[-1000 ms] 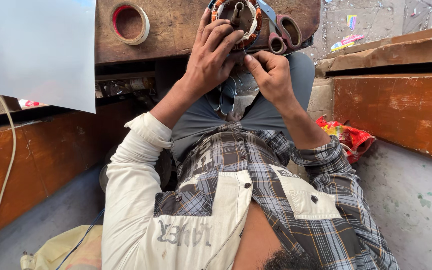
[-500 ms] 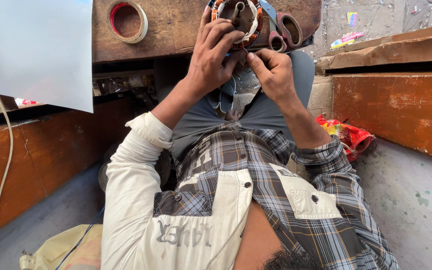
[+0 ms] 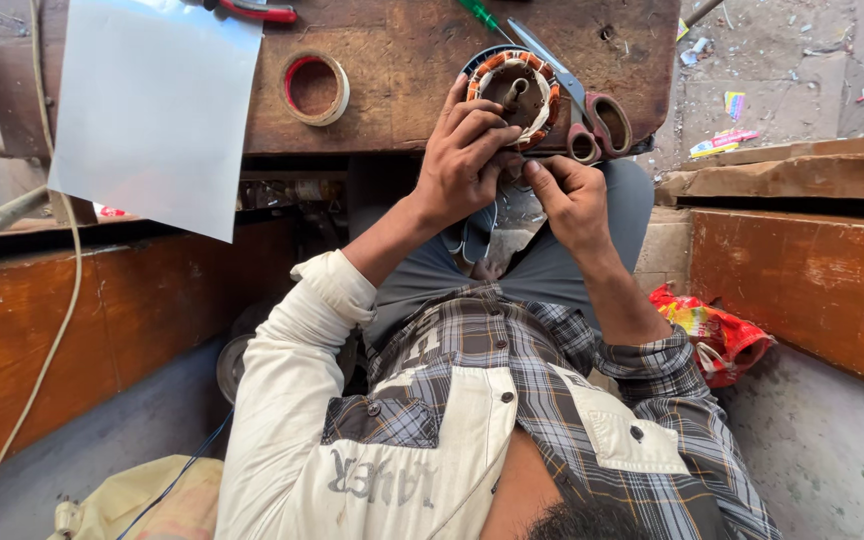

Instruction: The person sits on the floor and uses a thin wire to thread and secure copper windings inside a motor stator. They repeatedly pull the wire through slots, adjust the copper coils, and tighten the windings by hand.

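Note:
A round motor stator (image 3: pixel 514 88) with copper windings and white insulation rests on the near edge of a worn wooden bench (image 3: pixel 402 90). My left hand (image 3: pixel 464 155) grips its near rim, fingers curled over the windings. My right hand (image 3: pixel 567 200) is just below it with thumb and fingers pinched together at the stator's lower edge; whatever they pinch is too small to make out. Scissors with reddish handles (image 3: pixel 592 118) lie on the bench right beside the stator.
A tape roll (image 3: pixel 316 88), a pale sheet (image 3: pixel 152 110) hanging over the bench edge, red-handled pliers (image 3: pixel 257 10) and a green-handled screwdriver (image 3: pixel 480 14) are on the bench. A wooden box (image 3: pixel 802 270) stands at right, with a red wrapper (image 3: pixel 712 335) below. A cable (image 3: pixel 52 340) hangs at left.
The view has tipped down, so the stator and hands sit lower in frame. Both hands remain at the stator's near edge with only small finger shifts.

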